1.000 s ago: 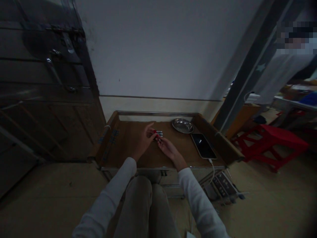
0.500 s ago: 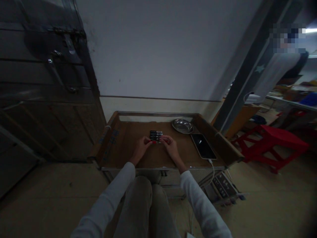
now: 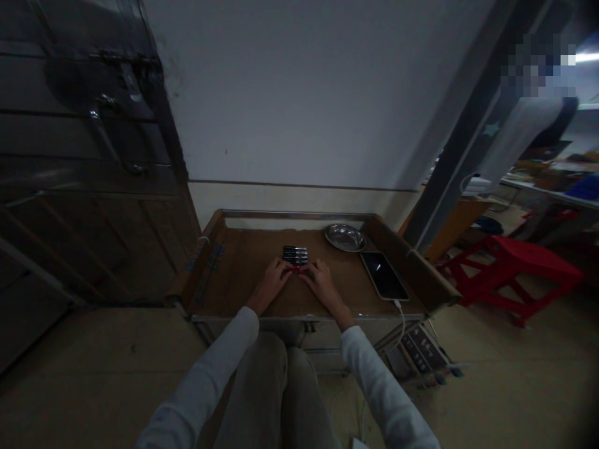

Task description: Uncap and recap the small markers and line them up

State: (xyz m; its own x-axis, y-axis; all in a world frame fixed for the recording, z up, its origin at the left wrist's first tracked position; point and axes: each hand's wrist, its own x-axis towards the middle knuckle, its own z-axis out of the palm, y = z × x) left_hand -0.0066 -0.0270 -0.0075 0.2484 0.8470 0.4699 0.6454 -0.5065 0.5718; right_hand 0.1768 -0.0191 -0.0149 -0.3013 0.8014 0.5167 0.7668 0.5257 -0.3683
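A row of several slim black-and-silver sticks (image 3: 294,254), possibly pens or tubes, lies side by side on the brown cardboard top. Just on my side of the row is a small red stick (image 3: 295,269), too small to name surely. My left hand (image 3: 272,280) pinches its left end with closed fingers. At its other end, the fingers of my right hand (image 3: 322,282) are closed on it too. The fingertips partly hide the red stick, and both hands rest low near the cardboard.
A round metal dish (image 3: 345,238) stands at the back right of the tray-like cart top (image 3: 243,262). Before it lies a phone (image 3: 384,276) with a white cable (image 3: 401,321). A red stool (image 3: 519,274) and a person stand farther right. At left is a door (image 3: 84,149).
My right hand has shifted slightly nearer to me, off the right ends of the black-and-silver row. My left hand has come a little inward. Both now meet around the red stick.
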